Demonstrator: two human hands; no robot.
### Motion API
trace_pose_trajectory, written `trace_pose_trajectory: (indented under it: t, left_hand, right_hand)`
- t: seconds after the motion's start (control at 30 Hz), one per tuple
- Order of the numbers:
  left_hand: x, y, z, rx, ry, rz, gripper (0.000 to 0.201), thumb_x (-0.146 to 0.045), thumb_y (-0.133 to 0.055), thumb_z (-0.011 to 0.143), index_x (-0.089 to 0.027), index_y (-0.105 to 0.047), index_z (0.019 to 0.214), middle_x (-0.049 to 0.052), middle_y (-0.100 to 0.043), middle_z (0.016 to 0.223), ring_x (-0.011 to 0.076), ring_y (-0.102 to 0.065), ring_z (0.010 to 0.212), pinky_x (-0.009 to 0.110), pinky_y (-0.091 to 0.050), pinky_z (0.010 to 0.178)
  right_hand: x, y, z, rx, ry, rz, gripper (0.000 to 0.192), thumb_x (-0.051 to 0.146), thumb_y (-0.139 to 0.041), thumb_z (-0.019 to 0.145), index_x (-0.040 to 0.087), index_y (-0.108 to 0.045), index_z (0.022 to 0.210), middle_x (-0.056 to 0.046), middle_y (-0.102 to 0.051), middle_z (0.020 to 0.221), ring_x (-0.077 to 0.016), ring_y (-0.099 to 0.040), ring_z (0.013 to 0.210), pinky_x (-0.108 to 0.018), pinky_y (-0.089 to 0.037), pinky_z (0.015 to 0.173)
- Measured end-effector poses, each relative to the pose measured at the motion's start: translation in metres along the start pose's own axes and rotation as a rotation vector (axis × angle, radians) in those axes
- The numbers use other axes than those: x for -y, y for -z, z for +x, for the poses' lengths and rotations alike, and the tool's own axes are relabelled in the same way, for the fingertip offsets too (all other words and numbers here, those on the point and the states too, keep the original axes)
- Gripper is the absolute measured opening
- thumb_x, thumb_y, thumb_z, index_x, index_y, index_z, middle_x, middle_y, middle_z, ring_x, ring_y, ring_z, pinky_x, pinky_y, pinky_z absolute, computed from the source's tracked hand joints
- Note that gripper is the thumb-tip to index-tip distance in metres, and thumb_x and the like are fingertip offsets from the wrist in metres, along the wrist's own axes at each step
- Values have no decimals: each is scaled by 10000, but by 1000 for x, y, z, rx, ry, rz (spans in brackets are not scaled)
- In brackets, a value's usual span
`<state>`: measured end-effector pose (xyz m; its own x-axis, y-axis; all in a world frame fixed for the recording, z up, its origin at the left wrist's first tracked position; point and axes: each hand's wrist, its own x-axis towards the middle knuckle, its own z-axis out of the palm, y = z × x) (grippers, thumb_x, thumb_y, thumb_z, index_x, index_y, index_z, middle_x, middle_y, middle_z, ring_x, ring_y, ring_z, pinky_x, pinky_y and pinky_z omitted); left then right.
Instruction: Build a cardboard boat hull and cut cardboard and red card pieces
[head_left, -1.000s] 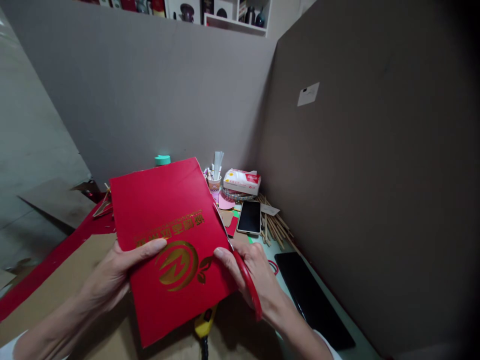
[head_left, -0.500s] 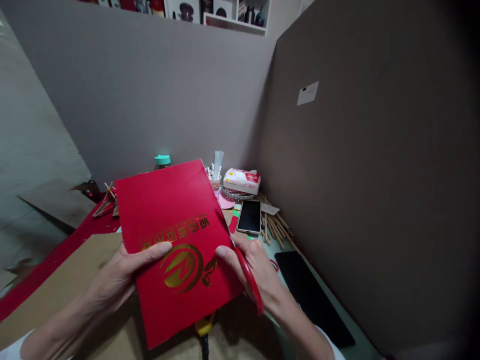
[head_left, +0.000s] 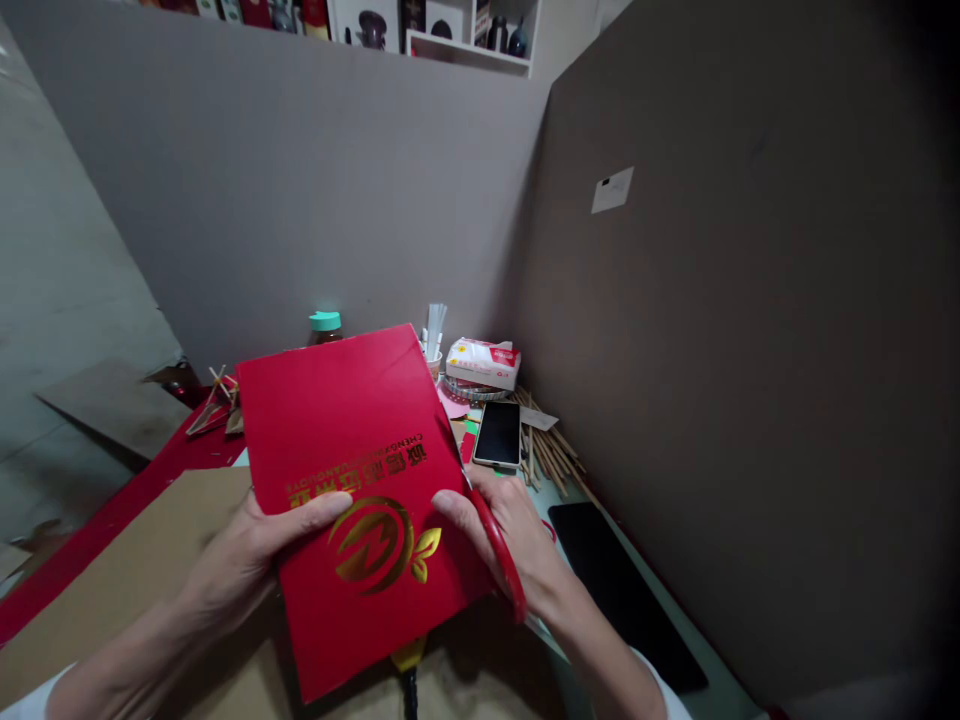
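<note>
A red cardboard sheet [head_left: 341,400] with a gold logo and upside-down gold lettering is held up in front of me, tilted. My left hand [head_left: 259,545] grips its left edge, thumb on the front and fingers behind. At the right edge, my right hand [head_left: 506,530] holds red-handled scissors [head_left: 504,565], its thumb resting on the sheet's front. The scissors' blades are mostly hidden behind the sheet or along its right edge. Below the sheet a yellow and black object [head_left: 409,660] shows in part.
Brown cardboard [head_left: 187,510] lies at the left. Beyond my right hand are a phone [head_left: 498,434], wooden sticks [head_left: 555,450], a tissue pack [head_left: 484,362] and a black flat slab [head_left: 626,590]. A bottle with a teal lid [head_left: 325,321] stands behind the sheet. Grey partitions [head_left: 375,190] enclose the desk.
The red sheet has shifted slightly right and down and tipped a little, so its gold print catches more light. Both hands keep their hold.
</note>
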<state>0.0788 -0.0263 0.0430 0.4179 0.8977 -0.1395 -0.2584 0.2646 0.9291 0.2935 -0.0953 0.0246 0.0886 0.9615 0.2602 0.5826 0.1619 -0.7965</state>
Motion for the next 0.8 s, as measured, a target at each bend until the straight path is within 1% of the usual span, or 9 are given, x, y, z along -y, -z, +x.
trace_pose_trajectory:
  t: [0.17, 0.3, 0.4, 0.43, 0.5, 0.6, 0.67, 0.73, 0.8]
  left_hand:
    - [0, -2, -1, 26, 7, 1, 779, -267, -847, 721, -268, -532, 1433, 105, -742, 1211, 379, -744, 966, 421, -666, 770]
    - [-1, -4, -3, 4, 20, -37, 787, -262, -828, 748, -261, -495, 1461, 126, -717, 1260, 370, -728, 1023, 408, -646, 841]
    - [0, -2, -2, 6, 14, -14, 811, -268, -847, 724, -269, -499, 1457, 130, -725, 1244, 379, -732, 1006, 419, -655, 812]
    - [0, -1, -1, 15, 22, 2, 816, -274, -855, 713, -271, -508, 1451, 130, -730, 1234, 387, -734, 997, 432, -659, 796]
    - [1, -1, 0, 23, 35, 39, 817, -289, -865, 697, -267, -524, 1440, 135, -736, 1221, 401, -734, 989, 453, -664, 773]
    - [2, -2, -1, 17, 15, 67, 812, -294, -871, 687, -261, -539, 1427, 143, -737, 1214, 402, -735, 985, 441, -667, 750]
    - [2, -3, -2, 13, -1, 63, 796, -291, -869, 689, -265, -548, 1417, 139, -728, 1234, 397, -729, 1009, 429, -664, 759]
    - [3, -4, -2, 15, -4, 56, 774, -289, -870, 688, -264, -567, 1400, 134, -721, 1248, 394, -719, 1038, 431, -653, 807]
    - [3, -5, -3, 19, 7, 46, 747, -293, -865, 695, -257, -584, 1386, 136, -716, 1255, 393, -710, 1058, 441, -634, 864]
  right_hand:
    - [3, -1, -2, -30, -4, 35, 460, 561, -478, 991, 205, -525, 704, 29, -562, 653, -126, -454, 585, -263, -320, 595]
    - [2, -4, -2, -55, 22, 47, 470, 510, -440, 1015, 193, -499, 673, 37, -517, 618, -110, -421, 572, -257, -306, 575]
    - [0, -3, -1, -46, 12, 86, 473, 553, -487, 986, 189, -543, 688, 24, -557, 639, -126, -476, 598, -258, -332, 591]
    - [-1, -2, 0, -42, 15, 99, 447, 559, -507, 976, 188, -582, 737, 14, -598, 671, -141, -515, 625, -262, -354, 613]
    - [-1, 0, 1, -47, 24, 110, 374, 554, -556, 953, 190, -634, 912, -6, -666, 749, -174, -581, 685, -276, -397, 660]
    - [-1, 2, 2, -78, 12, 109, 420, 549, -621, 915, 195, -587, 1139, -27, -712, 833, -207, -627, 745, -294, -433, 696]
    - [-1, 2, 2, -94, -11, 112, 461, 560, -630, 906, 196, -573, 1182, -43, -725, 889, -221, -644, 792, -306, -443, 724]
    - [-1, 0, 1, -97, -24, 115, 433, 575, -602, 922, 194, -599, 1125, -47, -719, 897, -219, -640, 804, -308, -436, 731]
    - [0, -2, 0, -97, -27, 104, 409, 595, -541, 952, 192, -612, 956, -32, -687, 818, -191, -601, 727, -290, -407, 675]
